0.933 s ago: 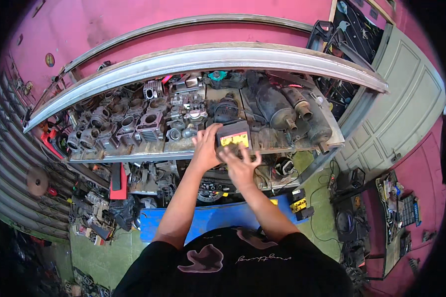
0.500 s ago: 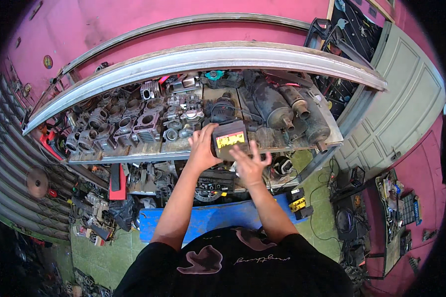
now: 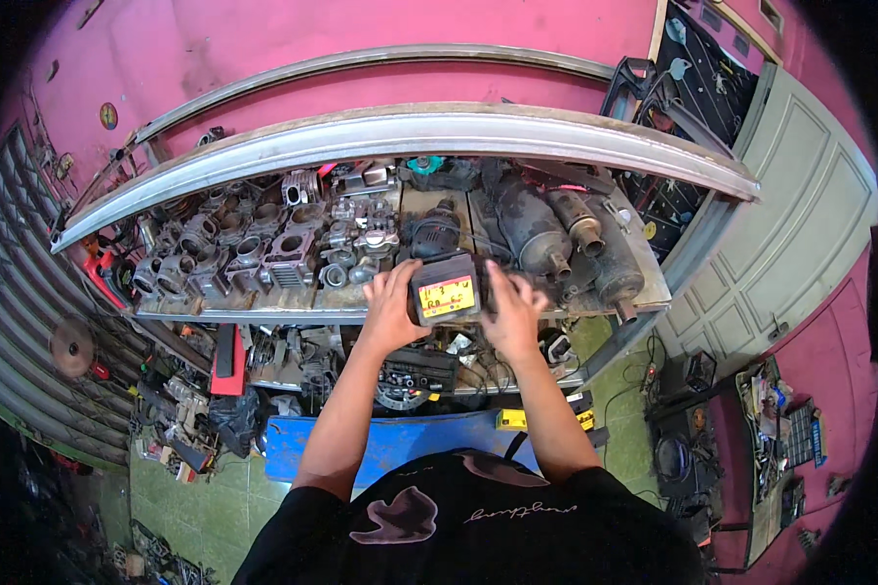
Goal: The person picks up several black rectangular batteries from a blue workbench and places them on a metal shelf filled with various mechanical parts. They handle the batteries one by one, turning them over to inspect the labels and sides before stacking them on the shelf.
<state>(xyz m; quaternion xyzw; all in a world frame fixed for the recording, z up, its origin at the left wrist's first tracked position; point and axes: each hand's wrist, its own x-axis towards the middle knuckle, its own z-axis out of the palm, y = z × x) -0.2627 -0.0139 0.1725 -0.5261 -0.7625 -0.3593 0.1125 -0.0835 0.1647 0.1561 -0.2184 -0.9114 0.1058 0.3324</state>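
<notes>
A black boxy battery (image 3: 446, 295) with a yellow and red label is held up in front of the shelf's front edge, label toward me. My left hand (image 3: 393, 310) grips its left side, thumb low and fingers along the upper edge. Close by its right side is my right hand (image 3: 510, 314), fingers apart and slightly bent; whether they touch the battery is hard to tell. Behind the battery a dark power drill (image 3: 437, 230) lies on the wooden shelf.
Several metal engine cylinders (image 3: 288, 249) crowd the shelf's left half. Dark exhaust mufflers (image 3: 529, 232) lie on its right. Below stands a blue bench (image 3: 390, 444), with a yellow and black box (image 3: 510, 419) at its right end. A silver rail (image 3: 429, 129) spans above the shelf.
The battery has turned and its label now faces me more squarely. My right hand has moved from in front of the battery to its right side. The view has shifted slightly.
</notes>
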